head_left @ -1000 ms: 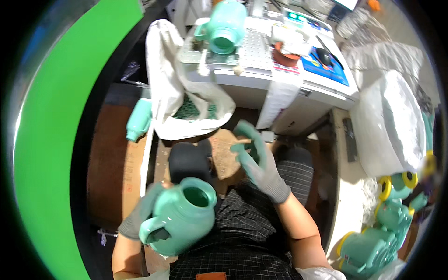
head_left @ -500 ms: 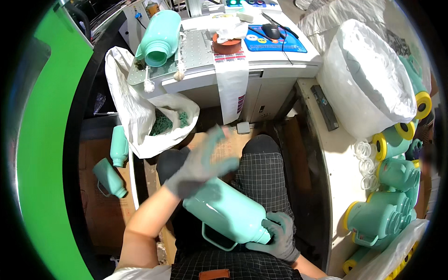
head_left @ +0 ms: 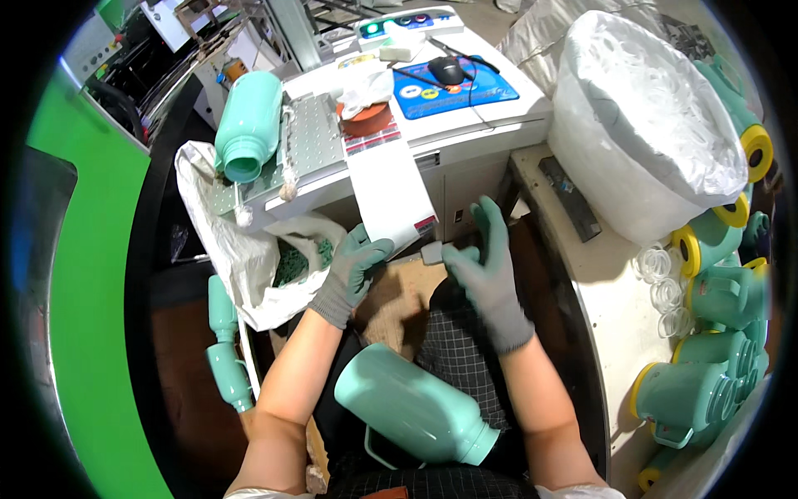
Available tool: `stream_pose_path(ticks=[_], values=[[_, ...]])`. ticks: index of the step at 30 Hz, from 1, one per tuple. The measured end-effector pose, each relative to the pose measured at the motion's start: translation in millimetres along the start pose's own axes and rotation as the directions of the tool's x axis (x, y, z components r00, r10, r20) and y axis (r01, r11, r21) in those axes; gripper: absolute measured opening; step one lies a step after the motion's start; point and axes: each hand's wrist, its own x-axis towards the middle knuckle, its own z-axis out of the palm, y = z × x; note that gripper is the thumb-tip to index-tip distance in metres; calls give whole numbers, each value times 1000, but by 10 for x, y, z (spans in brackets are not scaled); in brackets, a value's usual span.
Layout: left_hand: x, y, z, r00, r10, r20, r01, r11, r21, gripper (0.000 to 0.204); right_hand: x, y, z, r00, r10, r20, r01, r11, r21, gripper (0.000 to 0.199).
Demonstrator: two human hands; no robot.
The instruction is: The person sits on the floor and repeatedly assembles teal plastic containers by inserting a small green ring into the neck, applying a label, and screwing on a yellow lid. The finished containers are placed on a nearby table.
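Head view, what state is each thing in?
Label strip: hanging over the bench edge
Left hand: at the strip's edge, grip unclear
Right hand: open, empty
Lap jug: on its side
Bench jug: on its side, mouth open
Sack: open
Plastic bag: open, rings inside
Panel light: lit green

- My left hand (head_left: 352, 268) and right hand (head_left: 489, 283) wear grey-green gloves (head_left: 492, 301)
- Ribbed grey cuffs (head_left: 510, 334)
- White sleeves (head_left: 583, 493)
- Black, white-checked cloth (head_left: 453, 358) on my lap
- Orange-brown patch (head_left: 387, 493) at my waist
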Motion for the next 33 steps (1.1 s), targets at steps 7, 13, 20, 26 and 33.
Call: stream_pose_path(ticks=[7,13,20,26,33], values=[[-235,10,160,795,580,-179,-286,618,732,78,399,540,193,895,352,274,-393,913,111,33],[44,294,501,616,688,385,-212,-326,921,34,362,732,209,958,205,199,-240,956,170,38],[73,194,470,587,685,432,-238,-364,901,21,328,705,276,972,109,210,-139,982,131,39],[-57,272,492,605,667,435,-321,-296,900,18,275,665,289,945,185,268,-240,952,189,53],[-1253,159,409,802,586,-113,-331,594,734,13,-426,207,-86,993,-46,-111,52,997,53,57]])
